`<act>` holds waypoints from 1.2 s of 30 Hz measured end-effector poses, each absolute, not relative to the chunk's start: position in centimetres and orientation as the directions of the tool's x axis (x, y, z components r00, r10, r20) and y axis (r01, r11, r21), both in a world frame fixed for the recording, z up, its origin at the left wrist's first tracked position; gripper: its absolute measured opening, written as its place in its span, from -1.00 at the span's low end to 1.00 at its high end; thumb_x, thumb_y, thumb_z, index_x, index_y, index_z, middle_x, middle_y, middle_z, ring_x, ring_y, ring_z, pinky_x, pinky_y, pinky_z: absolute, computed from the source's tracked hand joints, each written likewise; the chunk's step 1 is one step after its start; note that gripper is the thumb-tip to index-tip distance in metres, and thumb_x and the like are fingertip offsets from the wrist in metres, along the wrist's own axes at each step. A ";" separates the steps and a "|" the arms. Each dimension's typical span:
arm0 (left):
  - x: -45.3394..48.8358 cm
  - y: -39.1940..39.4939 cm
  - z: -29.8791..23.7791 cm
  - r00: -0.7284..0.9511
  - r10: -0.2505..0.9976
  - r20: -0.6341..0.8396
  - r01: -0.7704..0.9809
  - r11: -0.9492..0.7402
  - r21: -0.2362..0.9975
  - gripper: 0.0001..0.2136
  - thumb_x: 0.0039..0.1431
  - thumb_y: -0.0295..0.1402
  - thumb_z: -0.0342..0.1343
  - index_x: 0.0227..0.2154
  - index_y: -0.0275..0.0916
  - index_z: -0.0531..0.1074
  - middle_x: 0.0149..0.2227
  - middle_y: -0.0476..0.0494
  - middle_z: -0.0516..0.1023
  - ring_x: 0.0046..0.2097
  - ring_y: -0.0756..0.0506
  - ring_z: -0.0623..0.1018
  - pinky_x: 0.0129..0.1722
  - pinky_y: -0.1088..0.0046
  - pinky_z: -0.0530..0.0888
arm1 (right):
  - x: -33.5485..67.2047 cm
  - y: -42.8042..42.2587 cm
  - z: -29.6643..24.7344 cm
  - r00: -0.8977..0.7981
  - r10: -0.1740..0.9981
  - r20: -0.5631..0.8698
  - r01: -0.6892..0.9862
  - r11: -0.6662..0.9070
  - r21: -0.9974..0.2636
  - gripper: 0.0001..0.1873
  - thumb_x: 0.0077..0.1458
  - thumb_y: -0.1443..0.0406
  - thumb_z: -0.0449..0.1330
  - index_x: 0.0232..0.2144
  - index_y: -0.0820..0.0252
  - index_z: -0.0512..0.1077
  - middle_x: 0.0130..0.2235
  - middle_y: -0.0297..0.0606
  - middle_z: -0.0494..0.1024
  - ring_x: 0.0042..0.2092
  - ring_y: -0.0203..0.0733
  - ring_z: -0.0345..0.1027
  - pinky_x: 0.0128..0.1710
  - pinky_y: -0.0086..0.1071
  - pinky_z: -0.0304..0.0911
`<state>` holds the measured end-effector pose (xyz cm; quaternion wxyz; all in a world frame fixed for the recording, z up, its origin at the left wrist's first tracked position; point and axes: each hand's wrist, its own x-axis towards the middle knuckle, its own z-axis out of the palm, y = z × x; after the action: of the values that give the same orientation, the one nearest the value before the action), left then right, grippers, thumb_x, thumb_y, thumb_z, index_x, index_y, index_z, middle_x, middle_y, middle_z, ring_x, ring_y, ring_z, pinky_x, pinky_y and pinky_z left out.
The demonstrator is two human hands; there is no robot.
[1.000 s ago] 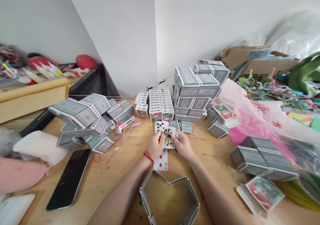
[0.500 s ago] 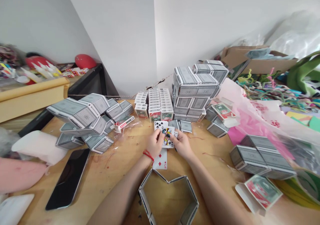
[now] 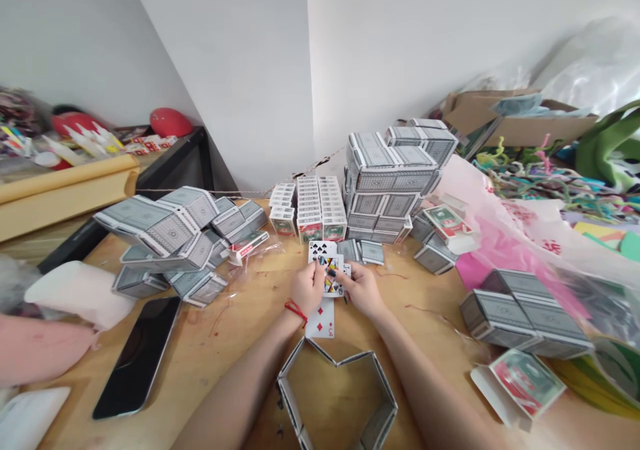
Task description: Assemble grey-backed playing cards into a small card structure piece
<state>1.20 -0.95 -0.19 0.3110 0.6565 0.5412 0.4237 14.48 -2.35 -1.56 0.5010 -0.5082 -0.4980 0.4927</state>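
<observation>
My left hand [image 3: 309, 285], with a red cord round its wrist, is closed on playing cards [image 3: 332, 278], thumb on the front. A queen lies on top, and a ten of spades [image 3: 323, 249] shows behind it. From the other side my right hand [image 3: 364, 289] pinches the same cards, where a jack's edge sticks out. Below them a three of diamonds [image 3: 321, 321] lies face up on the table. Nearer me, between my forearms, stands a heart-shaped ring of folded cards [image 3: 336, 362].
Stacked card-covered blocks rise at the left [image 3: 150, 227] and behind my right hand [image 3: 387, 170]. Rows of card boxes [image 3: 310, 213] stand at the back. A phone [image 3: 137, 357] lies left. An opened card box [image 3: 525, 383] and more blocks [image 3: 523, 317] sit at right.
The queen has shifted slightly left over the ten of spades. My right thumb has moved a little left across the cards; both hands stay in nearly the same place.
</observation>
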 end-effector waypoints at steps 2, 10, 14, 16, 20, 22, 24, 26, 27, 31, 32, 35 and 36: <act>1.1 -0.9 -0.2 0.051 0.972 0.230 0.466 -0.227 0.855 -0.64 0.14 -0.20 -0.16 -0.71 -0.23 0.14 -0.73 0.02 0.19 -0.63 0.05 0.21 -0.57 0.51 0.09 | 14.4 -2.3 -1.4 -0.004 1.000 -0.007 -0.003 -0.008 -1.000 -0.63 -0.13 0.03 0.18 -0.61 0.20 0.27 -0.63 -0.41 0.28 -0.59 -0.36 0.08 -0.62 -0.48 0.01; 0.8 -0.5 -0.6 0.002 0.987 0.159 0.365 -0.149 0.919 -0.58 0.11 -0.11 -0.14 -0.76 -0.24 0.10 -0.73 0.04 0.13 -0.62 0.07 0.15 -0.60 0.51 0.07 | 14.4 -2.4 -1.3 0.002 1.000 0.015 -0.050 0.015 -0.999 -0.65 -0.10 0.04 0.18 -0.57 0.23 0.34 -0.56 -0.35 0.40 -0.53 -0.30 0.20 -0.54 -0.45 0.14; 0.5 -0.7 -0.6 0.084 0.990 0.111 0.215 -0.127 0.968 -0.62 0.14 -0.15 -0.20 -0.70 -0.24 0.11 -0.72 0.05 0.15 -0.62 0.07 0.18 -0.60 0.54 0.13 | 14.7 -2.1 -1.5 0.100 0.995 -0.003 -0.109 0.008 -0.994 -0.67 -0.10 0.07 0.19 -0.51 0.25 0.39 -0.50 -0.29 0.47 -0.48 -0.24 0.28 -0.47 -0.40 0.20; 0.3 -0.8 -0.5 0.181 0.978 0.101 0.190 -0.135 0.972 -0.68 0.13 -0.19 -0.14 -0.65 -0.24 0.13 -0.72 0.08 0.14 -0.63 0.07 0.18 -0.60 0.56 0.13 | 14.8 -2.0 -1.6 0.136 0.991 -0.016 -0.152 0.005 -0.988 -0.68 -0.09 0.08 0.19 -0.47 0.26 0.40 -0.47 -0.27 0.49 -0.44 -0.21 0.31 -0.43 -0.37 0.23; 0.3 -0.7 -0.3 0.249 0.958 0.139 0.244 -0.201 0.949 -0.76 0.09 -0.26 -0.06 -0.60 -0.25 0.15 -0.69 0.11 0.11 -0.61 0.09 0.16 -0.60 0.58 0.11 | 15.0 -1.8 -2.0 0.162 0.986 -0.034 -0.183 -0.004 -0.983 -0.68 -0.09 0.09 0.19 -0.42 0.26 0.41 -0.41 -0.23 0.51 -0.40 -0.19 0.34 -0.38 -0.34 0.25; 0.4 -0.6 -0.2 0.243 0.956 0.161 0.277 -0.228 0.933 -0.76 0.08 -0.26 -0.05 -0.61 -0.26 0.14 -0.67 0.11 0.10 -0.61 0.10 0.15 -0.59 0.58 0.10 | 15.1 -1.7 -2.1 0.173 0.984 -0.036 -0.169 -0.006 -0.986 -0.67 -0.10 0.09 0.20 -0.43 0.27 0.41 -0.41 -0.22 0.52 -0.40 -0.18 0.34 -0.38 -0.34 0.25; 0.4 -0.4 -0.2 0.245 0.954 0.172 0.286 -0.241 0.928 -0.75 0.08 -0.26 -0.05 -0.61 -0.26 0.15 -0.66 0.11 0.12 -0.60 0.10 0.16 -0.58 0.59 0.12 | 15.1 -1.7 -2.1 0.173 0.984 -0.035 -0.155 -0.007 -0.988 -0.67 -0.12 0.08 0.20 -0.46 0.27 0.41 -0.43 -0.23 0.52 -0.40 -0.18 0.34 -0.39 -0.34 0.25; 0.5 -0.4 -0.2 0.242 0.954 0.176 0.278 -0.242 0.930 -0.77 0.09 -0.26 -0.05 -0.59 -0.27 0.18 -0.64 0.09 0.16 -0.58 0.09 0.19 -0.57 0.59 0.15 | 15.1 -1.7 -2.0 0.155 0.987 -0.031 -0.133 -0.010 -0.991 -0.66 -0.13 0.06 0.20 -0.49 0.27 0.41 -0.46 -0.25 0.51 -0.44 -0.19 0.33 -0.43 -0.36 0.24; 0.6 -0.4 -0.2 0.234 0.955 0.180 0.276 -0.243 0.930 -0.78 0.09 -0.26 -0.05 -0.57 -0.27 0.20 -0.63 0.08 0.19 -0.57 0.09 0.21 -0.56 0.59 0.16 | 15.1 -1.7 -1.9 0.140 0.990 -0.031 -0.119 -0.014 -0.993 -0.65 -0.13 0.06 0.20 -0.51 0.27 0.41 -0.49 -0.26 0.50 -0.46 -0.21 0.31 -0.46 -0.38 0.23; 0.8 -0.5 -0.2 0.163 0.966 0.199 0.309 -0.242 0.920 -0.81 0.10 -0.27 -0.07 -0.51 -0.28 0.28 -0.60 0.06 0.26 -0.56 0.08 0.27 -0.56 0.60 0.20 | 14.9 -1.8 -1.7 0.074 0.996 -0.050 -0.075 -0.044 -0.996 -0.64 -0.12 0.04 0.18 -0.56 0.26 0.37 -0.58 -0.31 0.44 -0.56 -0.27 0.25 -0.58 -0.43 0.19; 0.9 -0.6 -0.3 0.141 0.970 0.198 0.317 -0.234 0.919 -0.81 0.11 -0.27 -0.08 -0.49 -0.28 0.29 -0.60 0.05 0.26 -0.57 0.08 0.28 -0.57 0.60 0.21 | 14.9 -1.8 -1.7 0.064 0.997 -0.043 -0.074 -0.039 -0.996 -0.64 -0.11 0.03 0.17 -0.56 0.25 0.37 -0.58 -0.32 0.44 -0.56 -0.27 0.26 -0.57 -0.42 0.20; 1.0 -0.7 -0.5 0.077 0.977 0.196 0.348 -0.211 0.913 -0.80 0.14 -0.27 -0.11 -0.44 -0.29 0.31 -0.60 0.04 0.31 -0.60 0.07 0.32 -0.58 0.59 0.24 | 14.8 -1.7 -1.7 0.027 1.000 0.003 -0.115 0.006 -0.993 -0.67 -0.09 0.06 0.17 -0.48 0.24 0.39 -0.49 -0.28 0.50 -0.45 -0.20 0.35 -0.42 -0.36 0.28; 1.1 -0.7 -0.6 0.058 0.977 0.205 0.368 -0.212 0.905 -0.80 0.14 -0.28 -0.12 -0.42 -0.29 0.32 -0.60 0.04 0.33 -0.60 0.07 0.34 -0.58 0.58 0.25 | 14.8 -1.7 -1.6 0.008 1.000 0.014 -0.143 0.015 -0.990 -0.69 -0.08 0.08 0.17 -0.45 0.24 0.41 -0.44 -0.26 0.52 -0.40 -0.18 0.37 -0.36 -0.34 0.29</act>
<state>1.06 -0.70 -0.55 0.3444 0.6406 0.5248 0.4422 14.82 -1.70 -1.61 0.5399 -0.4611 -0.4648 0.5290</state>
